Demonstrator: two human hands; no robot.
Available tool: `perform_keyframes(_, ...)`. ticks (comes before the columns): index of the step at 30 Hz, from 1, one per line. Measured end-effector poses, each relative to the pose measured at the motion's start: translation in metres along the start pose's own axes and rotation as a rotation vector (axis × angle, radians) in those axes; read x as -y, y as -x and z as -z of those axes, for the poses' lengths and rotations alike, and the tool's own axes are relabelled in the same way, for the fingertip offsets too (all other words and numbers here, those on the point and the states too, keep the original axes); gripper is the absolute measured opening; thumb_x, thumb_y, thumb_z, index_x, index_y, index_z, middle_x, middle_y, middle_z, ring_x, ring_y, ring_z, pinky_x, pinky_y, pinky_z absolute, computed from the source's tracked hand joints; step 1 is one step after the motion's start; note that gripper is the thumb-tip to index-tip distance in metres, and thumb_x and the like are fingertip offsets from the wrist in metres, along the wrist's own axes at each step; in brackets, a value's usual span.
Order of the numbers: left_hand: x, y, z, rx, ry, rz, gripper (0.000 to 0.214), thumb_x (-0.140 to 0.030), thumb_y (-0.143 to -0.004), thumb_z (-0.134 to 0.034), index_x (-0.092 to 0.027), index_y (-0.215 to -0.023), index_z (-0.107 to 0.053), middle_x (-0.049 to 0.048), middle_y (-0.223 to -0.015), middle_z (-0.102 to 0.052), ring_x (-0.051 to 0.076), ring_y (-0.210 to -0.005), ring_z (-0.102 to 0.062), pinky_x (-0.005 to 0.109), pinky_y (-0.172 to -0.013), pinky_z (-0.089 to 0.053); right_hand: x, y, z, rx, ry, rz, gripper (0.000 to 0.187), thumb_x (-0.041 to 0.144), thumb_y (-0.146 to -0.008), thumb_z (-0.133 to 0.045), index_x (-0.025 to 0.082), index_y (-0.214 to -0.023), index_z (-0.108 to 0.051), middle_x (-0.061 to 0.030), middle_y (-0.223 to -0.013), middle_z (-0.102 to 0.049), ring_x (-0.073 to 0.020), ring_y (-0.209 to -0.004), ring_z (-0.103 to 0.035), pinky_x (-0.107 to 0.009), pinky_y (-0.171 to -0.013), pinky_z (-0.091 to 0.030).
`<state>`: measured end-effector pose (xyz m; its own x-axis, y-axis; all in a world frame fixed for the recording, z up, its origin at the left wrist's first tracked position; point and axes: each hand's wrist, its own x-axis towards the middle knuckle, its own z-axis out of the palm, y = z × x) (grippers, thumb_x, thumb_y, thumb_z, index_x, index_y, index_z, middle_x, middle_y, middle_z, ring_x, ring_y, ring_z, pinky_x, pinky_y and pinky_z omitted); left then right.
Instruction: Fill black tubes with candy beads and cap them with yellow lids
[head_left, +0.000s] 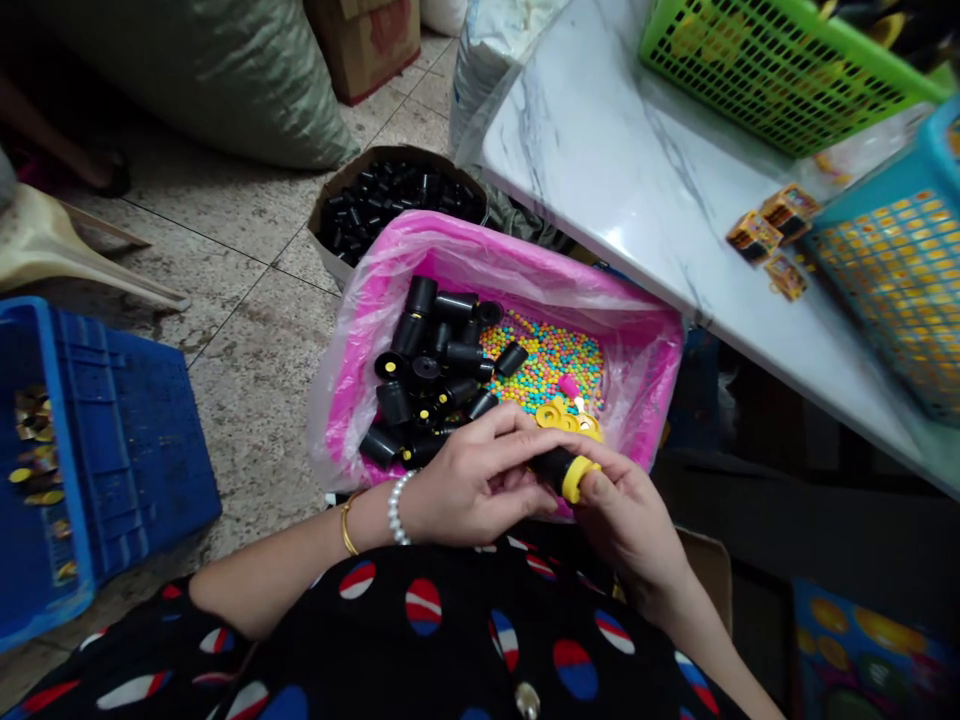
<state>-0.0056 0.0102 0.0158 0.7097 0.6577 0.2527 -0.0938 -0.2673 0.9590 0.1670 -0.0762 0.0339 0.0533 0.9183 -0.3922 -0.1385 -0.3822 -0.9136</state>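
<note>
Both hands meet over the near edge of a pink basin lined with clear plastic. Between them is a black plastic tube with a yellow cap on its right end. My left hand curls around the black body. The fingers of my right hand close on the yellow cap. Several black tubes fill the basin's left side, and small multicoloured beads cover the right. Yellow rings or caps and a small pink piece lie on the beads just beyond my hands.
Behind the basin stands a box of small black parts. A marble-patterned table at right bears a green basket, a blue basket and small boxes. At left are a blue crate and a stool leg.
</note>
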Motion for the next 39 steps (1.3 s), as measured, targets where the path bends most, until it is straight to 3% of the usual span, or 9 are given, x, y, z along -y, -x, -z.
perform_keyframes(5,0.005,-0.003,-0.005,-0.071,-0.098,-0.004,0.034,-0.03,-0.081,-0.07,-0.015,-0.111,-0.065,0.0108,-0.107,-0.059,0.02,-0.098,-0.058,0.033,-0.084,-0.052,0.003,0.006,-0.003,-0.309,0.35,0.286,0.03,0.028,-0.086,-0.065,0.03,-0.115,-0.067,-0.0055,-0.119,-0.064,-0.0235,-0.114,-0.057,-0.041,-0.101,-0.043)
perform_keyframes(7,0.005,-0.002,-0.007,-0.023,-0.11,0.016,0.034,-0.028,-0.083,-0.067,-0.014,-0.114,-0.062,0.0097,-0.104,-0.065,0.018,-0.091,-0.062,0.032,-0.082,-0.052,0.007,0.009,-0.003,-0.319,0.493,0.416,0.027,0.022,-0.088,-0.062,0.03,-0.112,-0.069,-0.0058,-0.116,-0.063,-0.0228,-0.112,-0.057,-0.041,-0.101,-0.042)
perform_keyframes(9,0.004,-0.001,-0.007,0.016,-0.132,0.057,0.034,-0.027,-0.086,-0.064,-0.013,-0.116,-0.06,0.0057,-0.089,-0.068,0.014,-0.073,-0.062,0.028,-0.072,-0.052,0.011,0.011,0.0,-0.217,0.589,0.459,0.032,0.02,-0.089,-0.059,0.03,-0.118,-0.067,-0.0074,-0.119,-0.061,-0.0237,-0.114,-0.056,-0.041,-0.1,-0.043)
perform_keyframes(12,0.002,0.001,-0.007,0.036,-0.142,0.061,0.035,-0.031,-0.087,-0.062,-0.012,-0.116,-0.06,0.0066,-0.089,-0.069,0.015,-0.073,-0.063,0.027,-0.071,-0.051,0.017,0.014,0.007,-0.076,0.655,0.426,0.042,0.02,-0.086,-0.063,0.03,-0.127,-0.061,-0.0085,-0.119,-0.06,-0.0246,-0.11,-0.057,-0.04,-0.093,-0.047)
perform_keyframes(17,-0.001,0.001,-0.004,0.079,-0.118,0.031,0.033,-0.029,-0.088,-0.059,-0.011,-0.116,-0.058,0.0109,-0.102,-0.068,0.019,-0.091,-0.064,0.03,-0.081,-0.051,0.023,0.015,0.015,-0.073,0.667,0.372,0.04,0.021,-0.084,-0.067,0.033,-0.122,-0.064,-0.0061,-0.111,-0.063,-0.0231,-0.102,-0.06,-0.036,-0.087,-0.05)
perform_keyframes(22,0.001,0.002,-0.005,0.035,-0.123,0.054,0.029,-0.027,-0.089,-0.057,-0.013,-0.114,-0.057,0.0101,-0.104,-0.068,0.02,-0.093,-0.064,0.031,-0.083,-0.051,0.027,0.017,0.012,0.028,0.711,0.363,0.042,0.02,-0.093,-0.051,0.032,-0.133,-0.054,-0.0081,-0.12,-0.057,-0.024,-0.111,-0.055,-0.04,-0.093,-0.046)
perform_keyframes(26,0.002,0.003,-0.005,0.046,-0.117,0.076,0.03,-0.03,-0.089,-0.058,-0.014,-0.113,-0.058,0.0086,-0.099,-0.068,0.019,-0.087,-0.064,0.031,-0.08,-0.051,0.027,0.019,0.009,0.01,0.703,0.33,0.042,0.021,-0.091,-0.055,0.031,-0.132,-0.056,-0.008,-0.118,-0.057,-0.0238,-0.109,-0.055,-0.039,-0.092,-0.046)
perform_keyframes(31,-0.002,0.001,-0.002,0.096,-0.107,0.083,0.027,-0.029,-0.089,-0.057,-0.014,-0.112,-0.058,0.0088,-0.102,-0.067,0.019,-0.091,-0.063,0.031,-0.083,-0.05,0.021,0.015,0.01,-0.145,0.504,0.231,0.034,0.024,-0.08,-0.072,0.029,-0.113,-0.067,-0.0051,-0.108,-0.06,-0.0224,-0.102,-0.058,-0.035,-0.088,-0.048)
perform_keyframes(39,-0.002,0.002,-0.004,0.173,-0.055,0.081,0.03,-0.033,-0.095,-0.046,-0.015,-0.118,-0.053,0.0111,-0.107,-0.066,0.021,-0.098,-0.063,0.033,-0.087,-0.048,0.021,0.01,0.01,-0.101,0.487,0.289,0.033,0.026,-0.072,-0.08,0.028,-0.104,-0.07,-0.0052,-0.102,-0.062,-0.0238,-0.1,-0.058,-0.038,-0.087,-0.048)
